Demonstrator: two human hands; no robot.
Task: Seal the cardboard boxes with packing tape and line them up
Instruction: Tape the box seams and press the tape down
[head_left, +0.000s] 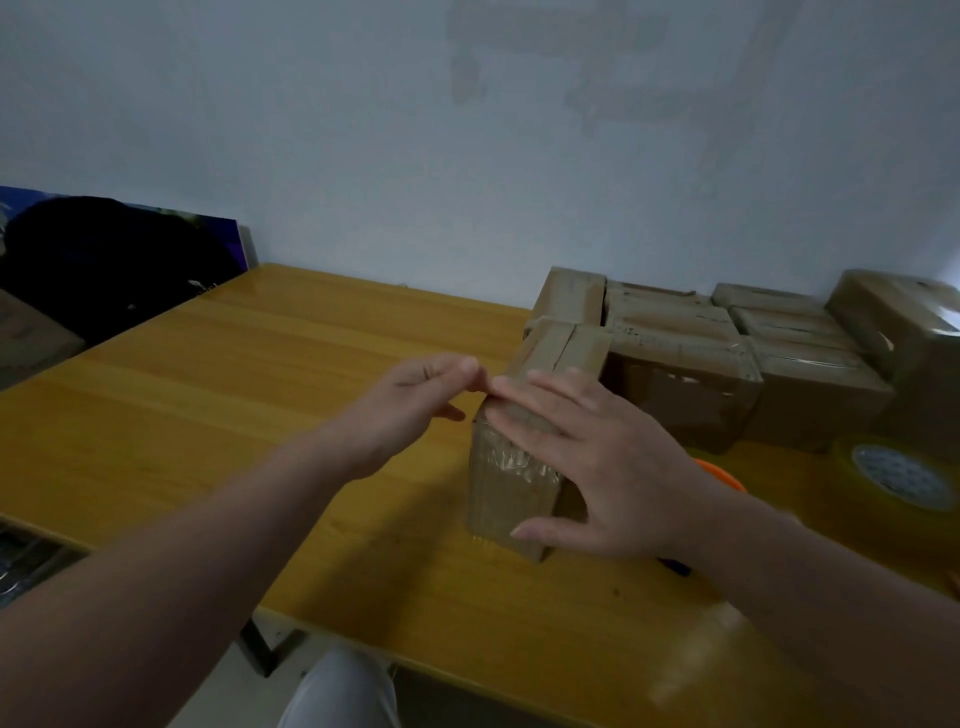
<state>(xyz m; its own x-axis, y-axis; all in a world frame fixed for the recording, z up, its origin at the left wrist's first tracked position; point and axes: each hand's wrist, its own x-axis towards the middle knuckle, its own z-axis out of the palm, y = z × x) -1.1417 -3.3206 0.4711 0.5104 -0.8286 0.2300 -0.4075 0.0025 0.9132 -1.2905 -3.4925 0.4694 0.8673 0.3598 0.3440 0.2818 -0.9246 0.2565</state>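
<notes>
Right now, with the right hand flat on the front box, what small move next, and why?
Probably sweep the right hand down over the front box to press the tape flat: the tape on its near face looks wrinkled, and the left hand is at its far top edge.

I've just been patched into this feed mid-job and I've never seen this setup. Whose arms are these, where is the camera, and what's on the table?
There is no machine here. A person is working bare-handed, and the single picture comes from a camera on their head, looking forward and down. The right hand lies flat on a small tape-wrapped box standing on the yellow table. The left hand is at the box's far top edge; whether it pinches tape is unclear. Further back on the right sit more taped boxes, with a tape roll in front of them.
</notes>
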